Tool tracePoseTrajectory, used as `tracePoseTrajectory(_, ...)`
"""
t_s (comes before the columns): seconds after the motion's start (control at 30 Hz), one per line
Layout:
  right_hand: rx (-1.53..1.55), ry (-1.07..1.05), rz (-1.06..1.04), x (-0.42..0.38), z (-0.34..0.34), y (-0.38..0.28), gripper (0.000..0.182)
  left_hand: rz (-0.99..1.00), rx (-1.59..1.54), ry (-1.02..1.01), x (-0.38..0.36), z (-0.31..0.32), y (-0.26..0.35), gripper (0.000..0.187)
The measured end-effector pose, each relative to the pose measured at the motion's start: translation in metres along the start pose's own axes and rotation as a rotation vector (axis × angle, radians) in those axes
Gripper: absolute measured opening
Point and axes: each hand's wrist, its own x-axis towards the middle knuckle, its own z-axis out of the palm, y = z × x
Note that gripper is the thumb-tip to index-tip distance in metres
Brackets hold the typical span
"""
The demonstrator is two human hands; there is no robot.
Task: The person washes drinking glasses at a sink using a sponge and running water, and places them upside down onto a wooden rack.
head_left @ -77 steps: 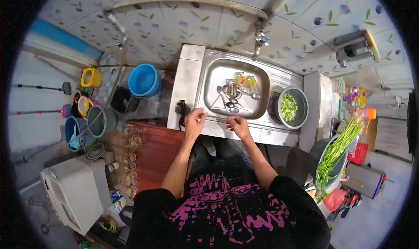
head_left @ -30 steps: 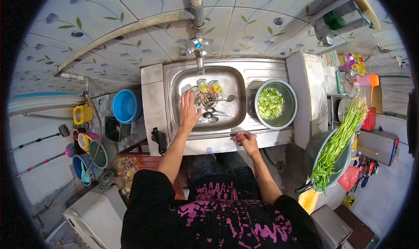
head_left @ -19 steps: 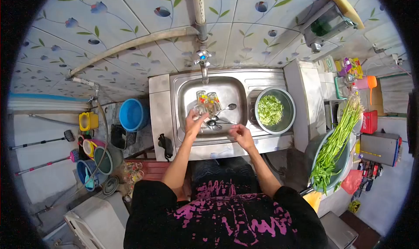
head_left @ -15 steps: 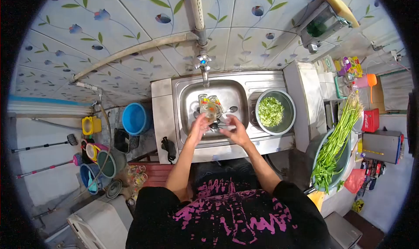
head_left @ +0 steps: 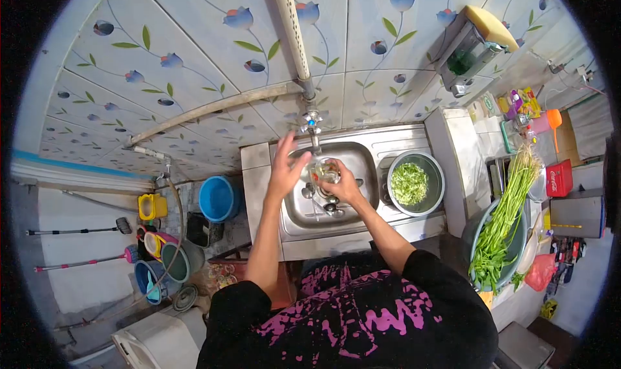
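Note:
My left hand (head_left: 283, 173) is raised over the left side of the sink, just left of the tap (head_left: 312, 120), its fingers spread and holding nothing. With my right hand (head_left: 345, 186) I grip a clear drinking glass (head_left: 328, 168) with coloured print, over the basin below the spout. Another glass seems to be beside it, partly hidden behind my fingers. Several spoons (head_left: 331, 207) lie on the bottom of the metal sink (head_left: 299, 225).
Right of the basin, a grey bowl (head_left: 441, 186) holds chopped greens (head_left: 408, 183). Long leafy stalks (head_left: 508, 220) rest in a basin on the right counter. A blue bucket (head_left: 218, 199) stands at left. A soap dispenser (head_left: 467, 55) hangs on the tiled wall.
My left hand has risen from the glasses towards the tap. My right hand has moved in and closed around a glass. The whole view has shifted a little.

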Motion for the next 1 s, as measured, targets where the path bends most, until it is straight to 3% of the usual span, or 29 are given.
tracePoseTrajectory(0.07, 0.006, -0.003, -0.023, 0.008, 0.003, 0.0, 0.071, 0.23, 0.16, -0.049, 0.021, -0.002, 0.058, 0.057)
tracePoseTrajectory(0.2, 0.018, -0.023, -0.072, 0.025, 0.005, -0.011, 0.071, 0.349, 0.282, -0.243, 0.057, -0.009, 0.055, 0.048)
tracePoseTrajectory(0.33, 0.032, -0.041, -0.04, 0.025, 0.001, -0.015, 0.072, 0.255, 0.215, -0.223, 0.069, -0.005, 0.05, 0.042)
tracePoseTrajectory(0.5, 0.057, -0.024, -0.044, 0.03, -0.003, -0.017, 0.072, 0.285, 0.229, -0.301, 0.072, -0.012, 0.052, 0.039)
tracePoseTrajectory(0.63, 0.055, -0.019, -0.052, 0.034, -0.004, -0.016, 0.071, 0.325, 0.227, -0.281, 0.072, -0.013, 0.051, 0.038)
tracePoseTrajectory(0.73, 0.047, -0.017, -0.054, 0.035, -0.004, -0.018, 0.072, 0.429, 0.241, -0.098, 0.062, 0.0, 0.049, 0.034)
tracePoseTrajectory(0.87, 0.031, -0.004, -0.071, 0.035, -0.003, -0.015, 0.072, 0.41, 0.337, 0.058, 0.052, 0.013, 0.05, 0.03)
tracePoseTrajectory(1.0, 0.028, 0.003, -0.075, 0.033, -0.002, -0.016, 0.073, 0.389, 0.331, 0.078, 0.05, 0.016, 0.049, 0.028)
